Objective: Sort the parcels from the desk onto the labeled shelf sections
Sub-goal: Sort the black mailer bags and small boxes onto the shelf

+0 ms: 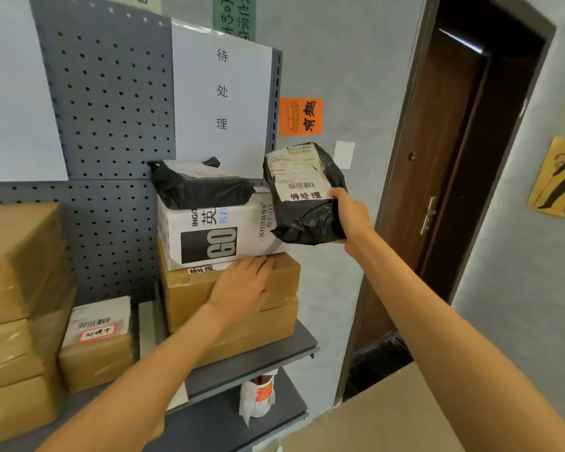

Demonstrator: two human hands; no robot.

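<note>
My right hand (346,213) grips a black plastic parcel (302,220) with white shipping labels, held in the air just right of the shelf stack. My left hand (242,288) rests flat with straight fingers on a brown carton (284,275) in the right shelf section. On that carton stands a white printed box (216,233), and a black bag parcel (199,187) lies on top of it. A white paper label sheet (222,93) with three characters hangs on the pegboard behind this stack.
Stacked brown cartons (17,288) fill the left section, with a small labelled carton (95,347) beside them. The grey shelf board (261,360) ends at the right near a dark door (444,177). A white-wrapped bottle (258,396) stands on the lower shelf. A tan surface (388,415) lies lower right.
</note>
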